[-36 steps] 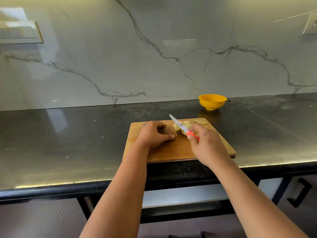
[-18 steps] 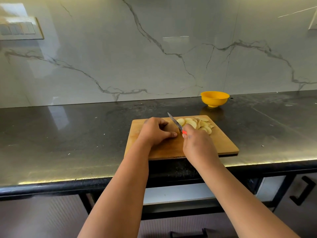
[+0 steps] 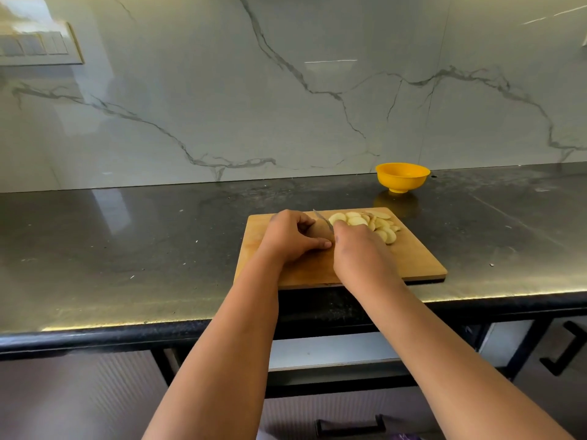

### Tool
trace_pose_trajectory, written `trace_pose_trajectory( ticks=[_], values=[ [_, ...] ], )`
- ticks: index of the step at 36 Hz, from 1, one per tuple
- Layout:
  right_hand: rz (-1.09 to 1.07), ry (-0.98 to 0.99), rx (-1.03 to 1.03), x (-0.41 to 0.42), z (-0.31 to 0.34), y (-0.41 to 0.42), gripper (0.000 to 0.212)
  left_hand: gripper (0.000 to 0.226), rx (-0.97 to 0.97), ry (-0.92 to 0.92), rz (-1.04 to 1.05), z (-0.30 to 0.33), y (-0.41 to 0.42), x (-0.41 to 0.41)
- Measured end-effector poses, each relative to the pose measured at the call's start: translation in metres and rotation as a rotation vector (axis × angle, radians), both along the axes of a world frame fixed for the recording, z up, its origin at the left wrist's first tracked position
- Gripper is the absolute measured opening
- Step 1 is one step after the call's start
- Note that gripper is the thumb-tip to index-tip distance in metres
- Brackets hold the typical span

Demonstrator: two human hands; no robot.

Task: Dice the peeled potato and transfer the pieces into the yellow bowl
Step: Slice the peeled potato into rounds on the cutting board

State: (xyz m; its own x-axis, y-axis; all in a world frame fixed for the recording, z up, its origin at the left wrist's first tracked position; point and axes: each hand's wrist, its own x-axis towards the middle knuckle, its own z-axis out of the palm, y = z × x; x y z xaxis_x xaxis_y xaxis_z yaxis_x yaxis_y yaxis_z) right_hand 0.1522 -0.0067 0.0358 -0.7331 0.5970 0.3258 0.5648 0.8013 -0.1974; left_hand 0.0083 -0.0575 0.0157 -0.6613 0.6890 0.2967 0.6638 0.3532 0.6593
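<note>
**Fingers very close to the knife**

From the head camera we look down at a wooden cutting board point(image 3: 413, 265) on the dark bench point(image 3: 127, 249). Our left hand point(image 3: 290, 238) curls over the last chunk of potato point(image 3: 319, 231) and holds it down on the board. Our right hand point(image 3: 362, 252) is wrapped around the knife point(image 3: 324, 220). We see only the thin blade poking up between our two hands; the handle is hidden inside the fist.

A pile of round potato slices point(image 3: 368, 225) lies on the far side of the board, just beside the blade. The yellow bowl point(image 3: 402, 176) sits farther back on the bench, apart from the board. We cannot see any pieces in it.

What could go wrong? The chunk left is small, and our left fingertips sit right next to the blade. If the potato slips or rolls, we think the knife could nick a finger. Our hands touch each other, so there is little room to steer.

The pieces are flat rounds, not little cubes yet. If we stack them to cut again, the stack could slide. The bowl is a reach away, so bits could drop on the bench when we carry them.
</note>
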Motion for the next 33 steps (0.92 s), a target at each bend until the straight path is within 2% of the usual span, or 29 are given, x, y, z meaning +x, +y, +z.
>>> trace_pose_trajectory(
  ticks=[3, 9, 19, 23, 28, 33],
  values=[
    [-0.001, -0.026, -0.017, -0.009, 0.005, 0.001, 0.024, 0.036, -0.008, 0.006, 0.004, -0.002, 0.001, -0.002],
    [0.008, -0.051, 0.002, 0.004, -0.005, 0.002, 0.022, 0.057, 0.016, -0.037, -0.007, -0.003, 0.0, -0.003],
    [-0.003, -0.148, -0.072, 0.001, -0.005, 0.009, 0.023, 0.059, 0.024, -0.066, -0.004, -0.004, -0.001, -0.002],
    [0.004, -0.08, -0.061, 0.03, -0.016, 0.021, 0.023, 0.062, 0.013, -0.085, -0.007, -0.004, -0.002, -0.004],
    [0.068, 0.014, 0.07, 0.04, -0.021, 0.049, 0.013, 0.063, -0.006, -0.098, -0.014, -0.002, -0.002, -0.004],
    [0.062, 0.15, 0.031, 0.041, -0.014, 0.071, 0.014, 0.065, -0.023, -0.075, -0.021, -0.001, -0.003, -0.003]
  ],
)
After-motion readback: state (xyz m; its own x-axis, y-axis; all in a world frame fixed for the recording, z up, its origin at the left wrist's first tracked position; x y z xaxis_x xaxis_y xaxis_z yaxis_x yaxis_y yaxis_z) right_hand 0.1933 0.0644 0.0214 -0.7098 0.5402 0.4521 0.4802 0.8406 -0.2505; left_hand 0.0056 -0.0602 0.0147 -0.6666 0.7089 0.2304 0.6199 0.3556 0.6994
